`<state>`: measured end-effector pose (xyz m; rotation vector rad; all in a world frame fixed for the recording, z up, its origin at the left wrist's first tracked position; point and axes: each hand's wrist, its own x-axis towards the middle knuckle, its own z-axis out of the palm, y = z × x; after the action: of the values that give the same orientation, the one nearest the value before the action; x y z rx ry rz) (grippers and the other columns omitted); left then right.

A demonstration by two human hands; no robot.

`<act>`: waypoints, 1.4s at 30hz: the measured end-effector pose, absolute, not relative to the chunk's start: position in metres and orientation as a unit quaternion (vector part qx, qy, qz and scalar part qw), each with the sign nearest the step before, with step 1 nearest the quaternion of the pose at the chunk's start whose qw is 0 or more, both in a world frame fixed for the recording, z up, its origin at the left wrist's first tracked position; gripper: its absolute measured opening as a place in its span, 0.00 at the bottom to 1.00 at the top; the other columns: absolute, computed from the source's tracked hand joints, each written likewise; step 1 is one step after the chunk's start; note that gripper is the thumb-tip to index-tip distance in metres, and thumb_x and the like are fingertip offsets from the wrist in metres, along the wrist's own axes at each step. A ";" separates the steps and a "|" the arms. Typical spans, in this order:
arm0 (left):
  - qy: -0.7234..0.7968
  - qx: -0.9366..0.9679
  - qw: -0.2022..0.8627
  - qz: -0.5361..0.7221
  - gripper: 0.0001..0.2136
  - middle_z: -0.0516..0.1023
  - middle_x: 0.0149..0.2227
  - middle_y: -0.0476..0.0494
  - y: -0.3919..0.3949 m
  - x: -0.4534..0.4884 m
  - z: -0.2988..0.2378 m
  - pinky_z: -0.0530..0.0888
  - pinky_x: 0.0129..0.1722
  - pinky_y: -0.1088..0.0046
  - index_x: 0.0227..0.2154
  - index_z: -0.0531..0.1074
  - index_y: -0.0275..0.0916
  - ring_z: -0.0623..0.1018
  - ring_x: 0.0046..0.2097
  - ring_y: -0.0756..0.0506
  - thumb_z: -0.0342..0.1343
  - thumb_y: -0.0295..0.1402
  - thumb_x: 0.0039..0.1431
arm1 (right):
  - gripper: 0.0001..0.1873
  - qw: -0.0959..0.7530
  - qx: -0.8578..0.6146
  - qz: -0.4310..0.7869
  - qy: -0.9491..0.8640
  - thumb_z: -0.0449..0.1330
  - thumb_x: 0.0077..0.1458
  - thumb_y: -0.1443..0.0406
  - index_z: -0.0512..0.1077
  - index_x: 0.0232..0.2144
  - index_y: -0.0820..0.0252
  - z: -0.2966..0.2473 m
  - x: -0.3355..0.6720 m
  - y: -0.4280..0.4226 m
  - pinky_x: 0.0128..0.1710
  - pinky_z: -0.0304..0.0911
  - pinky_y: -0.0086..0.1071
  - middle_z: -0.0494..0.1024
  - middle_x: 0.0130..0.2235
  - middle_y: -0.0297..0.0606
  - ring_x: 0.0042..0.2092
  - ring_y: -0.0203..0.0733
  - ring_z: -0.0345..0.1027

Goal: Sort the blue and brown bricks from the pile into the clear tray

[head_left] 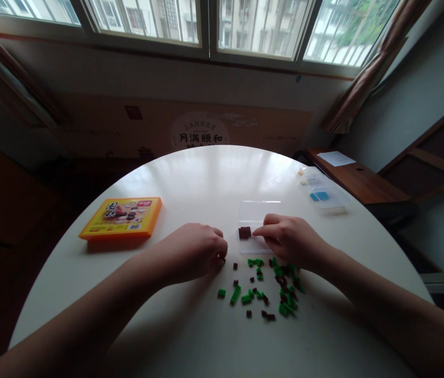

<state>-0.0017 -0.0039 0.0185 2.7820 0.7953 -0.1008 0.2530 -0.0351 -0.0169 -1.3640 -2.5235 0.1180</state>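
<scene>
L hand (196, 252) curled, knuckles up, fingertips tucked under; L forearm (88, 315) runs back-left. R hand (291, 239) just beside it, palm down, thumb + index pinched fwd; R forearm (383, 315) back-right.

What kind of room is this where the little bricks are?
Probably a room in a flat: a round white table, big windows facing apartment blocks, and small toy bricks spread out.

box (122, 218) lies left on the table (206, 178); loose bricks (263, 286) before the plate (254, 223); tray (324, 195) far right
</scene>
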 end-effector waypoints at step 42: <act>0.272 0.952 0.136 -0.016 0.05 0.78 0.30 0.51 -0.004 0.000 0.018 0.65 0.29 0.75 0.27 0.78 0.43 0.74 0.29 0.50 0.58 0.29 0.54 | 0.11 0.058 -0.323 0.078 -0.941 0.55 0.61 0.68 0.73 0.26 0.58 0.004 0.229 -0.072 0.26 0.47 0.29 0.73 0.29 0.32 0.26 0.32 0.56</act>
<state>0.0001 -0.0045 0.0180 2.7584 0.7884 -0.0468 0.2293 -0.0721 0.0041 -0.9801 -2.8526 0.2362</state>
